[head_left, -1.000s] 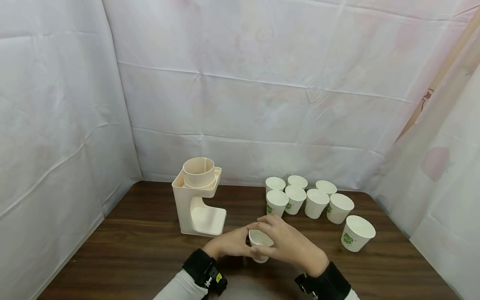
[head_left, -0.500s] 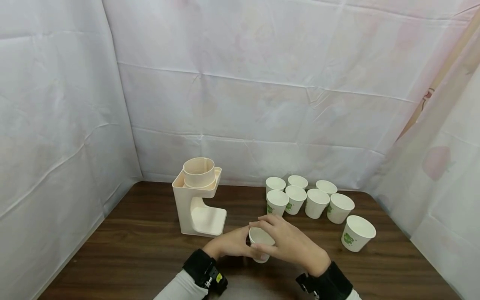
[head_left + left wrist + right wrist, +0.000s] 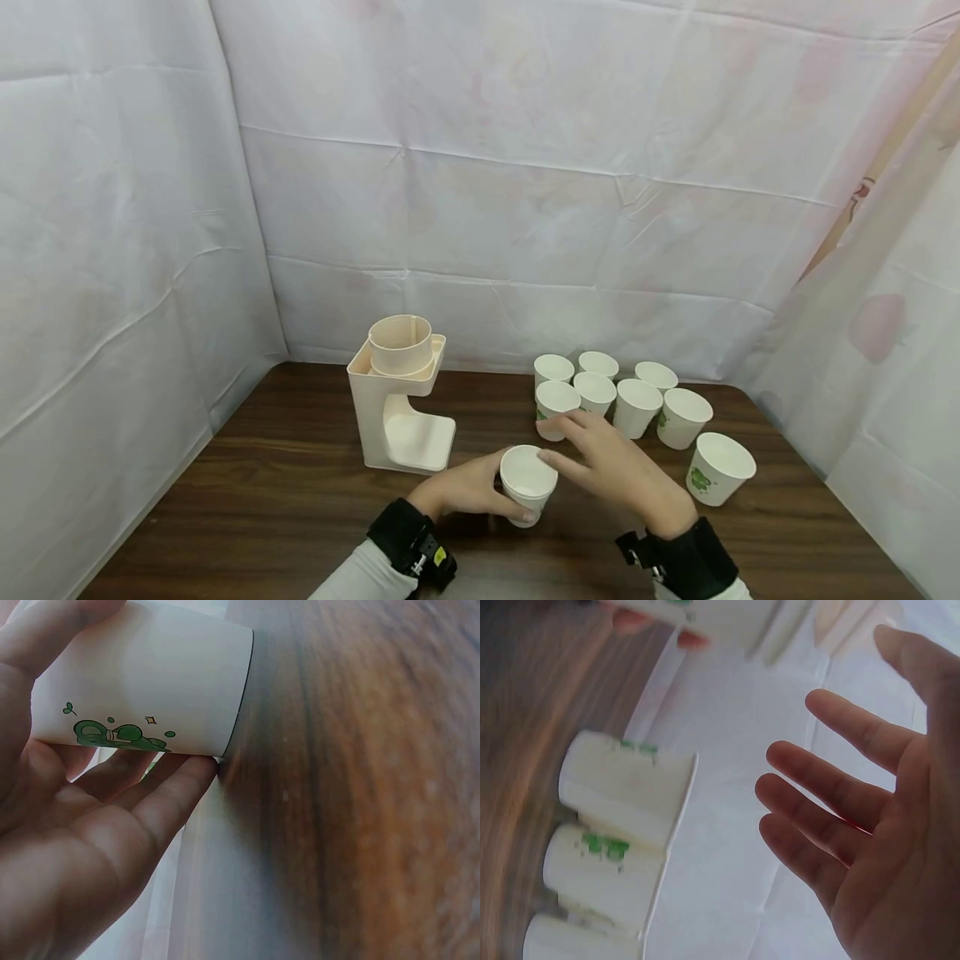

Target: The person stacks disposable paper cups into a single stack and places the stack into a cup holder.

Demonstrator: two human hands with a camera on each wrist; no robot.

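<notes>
My left hand [image 3: 468, 487] grips a white paper cup [image 3: 528, 483] upright on the table, thumb on the near side and fingers around the far side. Two rim lines show near its top, in the head and right wrist views, as of one cup nested in another. Close up in the left wrist view, the cup [image 3: 142, 675] bears a green cartoon print, and its base meets the wood. My right hand [image 3: 615, 467] hovers just right of the cup, holding nothing; its fingers [image 3: 832, 787] are spread in the right wrist view.
Several white paper cups [image 3: 637, 408] stand upright in a cluster at the back right, with one cup [image 3: 720, 471] nearer the right edge. A cream plastic stand [image 3: 375, 417] with a round holder [image 3: 400, 346] on top stands left of the hands. White cloth [image 3: 510, 208] encloses the dark wooden table [image 3: 247, 500].
My right hand has come off the cup and moved right, its fingers opening out. The left hand stays in place around the cup, whose rim now shows fully.
</notes>
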